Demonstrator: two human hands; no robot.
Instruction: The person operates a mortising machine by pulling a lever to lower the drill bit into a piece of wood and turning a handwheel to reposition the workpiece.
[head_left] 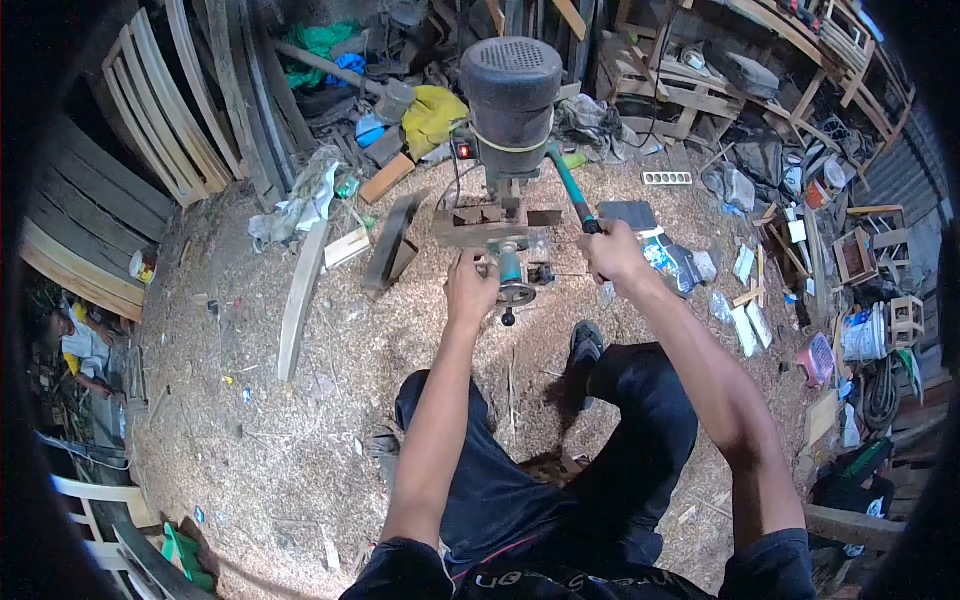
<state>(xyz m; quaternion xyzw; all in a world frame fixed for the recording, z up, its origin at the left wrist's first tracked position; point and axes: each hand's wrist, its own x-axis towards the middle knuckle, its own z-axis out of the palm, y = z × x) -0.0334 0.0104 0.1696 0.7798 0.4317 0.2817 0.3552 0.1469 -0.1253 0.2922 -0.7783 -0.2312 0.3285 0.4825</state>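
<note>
one drill press [508,110], two hands gripping

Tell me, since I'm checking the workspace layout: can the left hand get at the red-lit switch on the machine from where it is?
Probably yes. The left hand rests at the machine's table, and the switch sits above it on the column's left side. Only the cable hanging from the switch lies between; the right hand grips the lever on the other side.
</note>
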